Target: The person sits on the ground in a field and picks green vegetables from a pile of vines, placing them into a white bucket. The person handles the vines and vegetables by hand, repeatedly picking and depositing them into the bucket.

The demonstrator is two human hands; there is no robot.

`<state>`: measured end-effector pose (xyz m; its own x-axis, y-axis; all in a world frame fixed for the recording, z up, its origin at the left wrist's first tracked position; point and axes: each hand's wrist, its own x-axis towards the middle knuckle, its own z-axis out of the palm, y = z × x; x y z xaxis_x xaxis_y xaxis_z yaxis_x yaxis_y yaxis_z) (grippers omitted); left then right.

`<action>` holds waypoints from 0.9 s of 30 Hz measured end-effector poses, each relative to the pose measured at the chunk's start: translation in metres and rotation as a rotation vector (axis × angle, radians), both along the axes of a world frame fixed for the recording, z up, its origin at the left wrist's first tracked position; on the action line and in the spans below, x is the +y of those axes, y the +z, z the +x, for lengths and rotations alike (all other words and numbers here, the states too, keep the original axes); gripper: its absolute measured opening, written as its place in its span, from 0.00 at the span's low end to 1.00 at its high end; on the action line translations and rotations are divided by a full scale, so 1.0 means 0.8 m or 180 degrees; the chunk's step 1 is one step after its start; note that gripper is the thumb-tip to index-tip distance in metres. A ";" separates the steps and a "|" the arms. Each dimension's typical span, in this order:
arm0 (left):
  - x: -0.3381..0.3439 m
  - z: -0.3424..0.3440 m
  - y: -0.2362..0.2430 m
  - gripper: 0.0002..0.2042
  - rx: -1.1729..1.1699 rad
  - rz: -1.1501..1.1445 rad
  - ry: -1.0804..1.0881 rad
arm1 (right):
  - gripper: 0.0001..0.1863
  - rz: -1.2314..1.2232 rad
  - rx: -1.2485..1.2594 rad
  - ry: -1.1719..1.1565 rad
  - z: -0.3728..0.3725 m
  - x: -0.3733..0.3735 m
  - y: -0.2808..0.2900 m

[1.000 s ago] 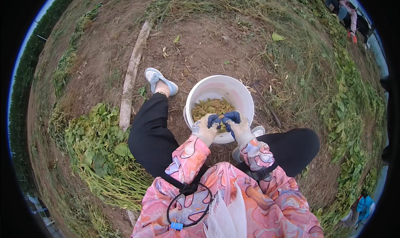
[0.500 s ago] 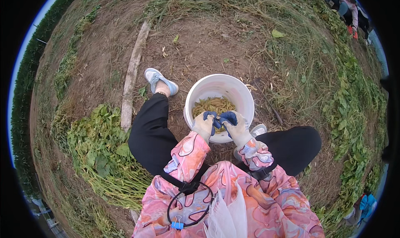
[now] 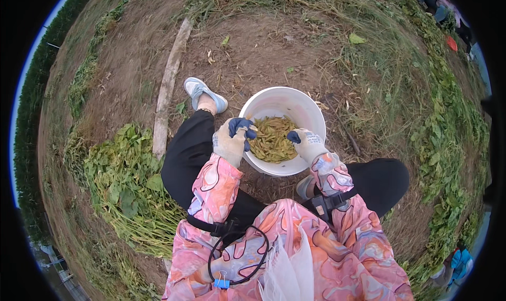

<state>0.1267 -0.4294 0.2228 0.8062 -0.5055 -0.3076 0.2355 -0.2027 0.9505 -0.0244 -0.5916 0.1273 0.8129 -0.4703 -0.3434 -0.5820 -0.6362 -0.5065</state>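
A white bucket (image 3: 316,108) stands between my legs, its bottom covered with yellow-green bean pods (image 3: 274,143). My left hand (image 3: 232,139), in a white glove with a blue palm, is over the bucket's left rim with the fingers curled together. A small pale bit shows by its fingertips, too small to name. My right hand (image 3: 308,144), gloved alike, hangs over the right side of the bucket, thumb and fingers pressed together; what is in them, if anything, is hidden. The two hands are apart, with the pods showing between them.
To my left lies a heap of pulled leafy plants (image 3: 126,187) beside a long wooden pole (image 3: 171,85). Dry stalks (image 3: 379,90) litter the soil, and a row of green plants (image 3: 440,137) runs along the right. Other people crouch at far upper right (image 3: 445,8) and lower right (image 3: 458,266).
My hands, together over the bucket half a second ago, have drawn apart, the left to the bucket's left rim and the right toward its right side. More of the pods now shows.
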 end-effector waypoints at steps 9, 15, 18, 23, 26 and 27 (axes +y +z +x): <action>-0.048 0.108 0.004 0.16 -0.0586 -0.0208 -0.0018 | 0.21 -0.0563 0.2129 0.2307 0.031 0.027 -0.050; -0.077 0.102 -0.008 0.33 -0.2705 0.1764 -0.1177 | 0.20 -0.0073 0.2080 0.1617 0.021 0.017 -0.063; -0.048 0.078 -0.044 0.35 -0.2577 0.1735 -0.1186 | 0.17 0.0111 0.1910 0.1190 0.027 0.016 -0.048; -0.026 0.032 -0.098 0.33 -0.2007 0.1574 -0.1119 | 0.18 -0.0307 0.1351 0.0250 0.022 0.009 -0.051; -0.026 0.026 -0.105 0.29 -0.2096 0.1144 -0.0789 | 0.21 -0.0327 0.0809 0.0824 0.015 0.013 -0.066; -0.025 0.027 -0.106 0.28 -0.2064 0.1011 -0.0695 | 0.22 -0.0335 0.0721 0.1169 0.016 0.016 -0.066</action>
<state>0.1480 -0.4494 0.1381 0.7669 -0.6406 0.0371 -0.4283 -0.4680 0.7730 -0.0115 -0.5789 0.0742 0.8424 -0.2064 -0.4977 -0.3966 -0.8627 -0.3136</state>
